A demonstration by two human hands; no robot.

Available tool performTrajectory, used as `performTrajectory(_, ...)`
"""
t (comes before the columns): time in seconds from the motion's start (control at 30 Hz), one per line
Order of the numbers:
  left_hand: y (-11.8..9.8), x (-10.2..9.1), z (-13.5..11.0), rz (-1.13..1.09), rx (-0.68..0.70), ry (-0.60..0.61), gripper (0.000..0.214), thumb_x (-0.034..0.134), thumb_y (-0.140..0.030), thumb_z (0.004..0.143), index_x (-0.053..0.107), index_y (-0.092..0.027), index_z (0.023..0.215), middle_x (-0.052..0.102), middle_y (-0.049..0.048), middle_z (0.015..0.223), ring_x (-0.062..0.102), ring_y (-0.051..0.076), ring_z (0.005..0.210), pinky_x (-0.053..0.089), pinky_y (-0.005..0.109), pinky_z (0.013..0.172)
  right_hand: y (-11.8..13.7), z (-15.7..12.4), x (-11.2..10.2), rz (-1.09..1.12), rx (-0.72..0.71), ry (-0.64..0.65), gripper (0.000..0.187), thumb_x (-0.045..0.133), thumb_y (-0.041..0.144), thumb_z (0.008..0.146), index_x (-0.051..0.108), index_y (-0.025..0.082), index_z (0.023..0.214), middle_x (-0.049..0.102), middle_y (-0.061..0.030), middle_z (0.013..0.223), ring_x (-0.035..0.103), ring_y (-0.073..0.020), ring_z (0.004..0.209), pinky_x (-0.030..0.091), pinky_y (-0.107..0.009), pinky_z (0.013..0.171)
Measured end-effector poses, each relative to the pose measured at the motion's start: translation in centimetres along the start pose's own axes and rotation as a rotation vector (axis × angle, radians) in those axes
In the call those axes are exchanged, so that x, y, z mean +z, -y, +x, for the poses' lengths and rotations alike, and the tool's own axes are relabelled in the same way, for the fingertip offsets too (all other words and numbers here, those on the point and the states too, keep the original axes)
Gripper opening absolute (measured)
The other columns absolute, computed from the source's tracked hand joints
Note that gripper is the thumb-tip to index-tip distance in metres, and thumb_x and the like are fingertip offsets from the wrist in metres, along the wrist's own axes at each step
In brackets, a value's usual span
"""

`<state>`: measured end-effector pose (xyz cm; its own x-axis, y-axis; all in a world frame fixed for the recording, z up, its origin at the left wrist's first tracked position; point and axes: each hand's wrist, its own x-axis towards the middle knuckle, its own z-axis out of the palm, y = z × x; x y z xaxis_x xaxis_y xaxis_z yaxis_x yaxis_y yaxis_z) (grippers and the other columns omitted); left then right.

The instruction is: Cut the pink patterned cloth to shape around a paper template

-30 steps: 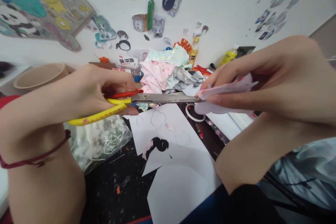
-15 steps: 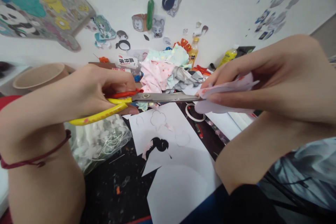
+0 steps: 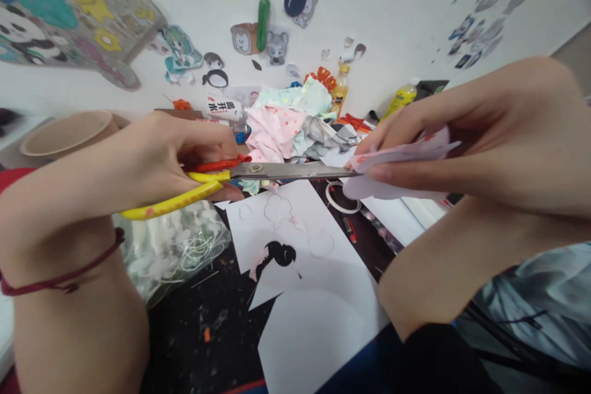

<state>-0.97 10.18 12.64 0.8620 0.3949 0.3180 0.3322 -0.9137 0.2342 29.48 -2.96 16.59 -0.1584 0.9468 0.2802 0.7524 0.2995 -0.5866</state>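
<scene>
Dark and flecked with scraps, the counter (image 3: 184, 345) lies below our two hands, which stand well apart. Our left hand (image 3: 161, 151) is wrapped around the yellow-and-red handles of one pair of metal-bladed scissors (image 3: 286, 170); our right hand (image 3: 489, 129) pinches one thin, pink, red-spotted folded piece (image 3: 401, 157), cloth or paper, we cannot tell which. Raised between the hands, the scissors lie with their long axis straight across, tips at the pink piece's left edge, nearer the right hand. Below, we count at least two white paper sheets (image 3: 314, 338), one black-and-pink figure (image 3: 279, 254), one clear plastic bag of white pieces (image 3: 184, 243) and one white ring-shaped roll (image 3: 331, 202). Farther back come one heap of crumpled, patterned material (image 3: 277, 129), three plastic bottles (image 3: 340, 92) and the white wall (image 3: 392, 6).
</scene>
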Motion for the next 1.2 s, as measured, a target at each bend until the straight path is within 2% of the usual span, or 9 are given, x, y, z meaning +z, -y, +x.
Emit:
performTrajectory(0.17,0.2,-0.1,-0.1,-0.001,-0.015,0.005,0.032,0.073,-0.039,0.088,0.059,-0.014,0.076,0.043,-0.0101,0.062,0.035,-0.003,0.052,0.028,0.006,0.047,0.1,0.0,0.0,0.024,-0.005,-0.009,0.008,0.089,0.035,0.074,0.081,0.036,0.071,0.076,0.0008,0.07,0.056,-0.0144,0.056,0.045,-0.037,0.049)
performTrajectory(0.37,0.3,0.1,-0.1,-0.01,-0.006,0.003,0.031,0.073,-0.039,0.088,0.058,-0.014,0.075,0.042,-0.0105,0.061,0.034,-0.003,0.052,0.029,0.006,0.047,0.1,0.0,0.0,0.008,-0.001,-0.016,0.009,0.087,0.034,0.076,0.081,0.036,0.07,0.077,0.0009,0.074,0.055,-0.0135,0.055,0.04,-0.037,0.047)
performTrajectory(0.57,0.3,0.1,-0.1,-0.001,0.012,-0.006,0.025,0.073,-0.03,0.087,0.058,-0.014,0.075,0.041,-0.0105,0.06,0.033,-0.002,0.052,0.028,0.005,0.046,-0.1,0.0,0.1,-0.003,-0.002,-0.028,0.009,0.087,0.034,0.077,0.081,0.036,0.07,0.077,0.0003,0.073,0.057,-0.0154,0.057,0.042,-0.038,0.048)
performTrajectory(0.8,0.1,0.1,0.1,0.001,0.005,0.004,0.026,0.073,-0.034,0.087,0.061,-0.013,0.076,0.042,-0.0102,0.06,0.034,-0.001,0.053,0.029,0.007,0.046,-0.3,0.0,0.0,-0.018,-0.024,-0.029,0.008,0.088,0.035,0.077,0.081,0.037,0.072,0.078,0.0024,0.075,0.056,-0.0117,0.054,0.037,-0.034,0.044)
performTrajectory(0.9,0.2,0.2,0.1,-0.009,0.03,-0.034,0.026,0.075,-0.033,0.084,0.063,-0.012,0.075,0.041,-0.0113,0.059,0.033,-0.003,0.052,0.027,0.006,0.048,-0.6,0.1,0.1,-0.002,-0.073,-0.035,0.007,0.089,0.034,0.075,0.082,0.036,0.074,0.078,0.0021,0.072,0.056,-0.0111,0.053,0.036,-0.033,0.041)
performTrajectory(0.97,0.2,0.3,0.2,-0.012,0.053,-0.065,0.028,0.079,-0.034,0.079,0.063,-0.012,0.073,0.041,-0.0123,0.058,0.033,-0.004,0.051,0.026,0.005,0.048,-0.8,0.2,0.1,0.013,-0.148,-0.054,0.007,0.088,0.033,0.076,0.082,0.035,0.073,0.078,0.0008,0.07,0.052,-0.0099,0.049,0.032,-0.033,0.038)
performTrajectory(1.2,0.3,0.4,0.3,-0.03,0.073,-0.088,0.028,0.085,-0.026,0.073,0.061,-0.011,0.069,0.041,-0.0132,0.056,0.033,-0.005,0.049,0.026,0.004,0.047,-0.9,0.3,0.1,0.036,-0.148,-0.063,0.006,0.088,0.032,0.076,0.083,0.033,0.073,0.078,0.0001,0.069,0.056,-0.0113,0.052,0.036,-0.033,0.039)
